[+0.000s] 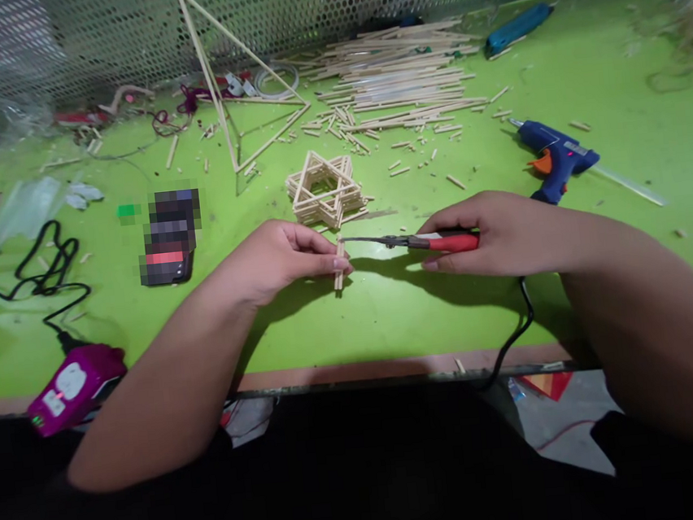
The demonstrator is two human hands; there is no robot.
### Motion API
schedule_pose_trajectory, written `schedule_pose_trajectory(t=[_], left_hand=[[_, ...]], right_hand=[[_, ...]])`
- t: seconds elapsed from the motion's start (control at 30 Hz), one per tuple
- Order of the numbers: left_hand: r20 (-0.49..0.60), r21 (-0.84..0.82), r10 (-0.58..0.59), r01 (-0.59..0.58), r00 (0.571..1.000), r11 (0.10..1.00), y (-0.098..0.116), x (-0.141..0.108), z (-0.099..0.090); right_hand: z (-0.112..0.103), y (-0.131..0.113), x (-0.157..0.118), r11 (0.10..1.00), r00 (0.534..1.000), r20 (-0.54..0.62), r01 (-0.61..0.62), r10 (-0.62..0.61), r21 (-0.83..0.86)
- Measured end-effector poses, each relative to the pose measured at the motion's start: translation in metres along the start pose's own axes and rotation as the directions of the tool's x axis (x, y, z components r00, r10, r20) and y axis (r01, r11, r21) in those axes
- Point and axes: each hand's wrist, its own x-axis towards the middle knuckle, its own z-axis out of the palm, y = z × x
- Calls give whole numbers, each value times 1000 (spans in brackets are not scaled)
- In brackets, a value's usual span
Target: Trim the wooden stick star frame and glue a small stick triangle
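Observation:
Between the thumb and fingers of my left hand [297, 256] is a small bunch of short wooden sticks [340, 282], held roughly upright. My right hand [497, 233] is closed around the red handles of a pair of pliers [436, 243]. The thin jaws of the pliers reach left to the upper end of the sticks; whether they touch cannot be made out. Just beyond my hands sits a star-shaped stack of wooden sticks [340, 195], layered into a hollow ring.
Behind lie a pile of long sticks [401, 67], cut pieces and a triangular stick frame [258, 101]. A blue glue gun [557, 154] and a teal tool [517, 28] are at right. Left are a phone [168, 253], black cable [23, 283] and magenta device [77, 388].

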Motion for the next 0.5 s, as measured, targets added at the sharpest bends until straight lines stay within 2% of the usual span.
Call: schedule_pose_trajectory(t=[0.5], left_hand=[[-59,-59,-10,7,998,998,-4,4,0]], right_hand=[[-1,-2,1,998,998,-14,-57,56,-33]])
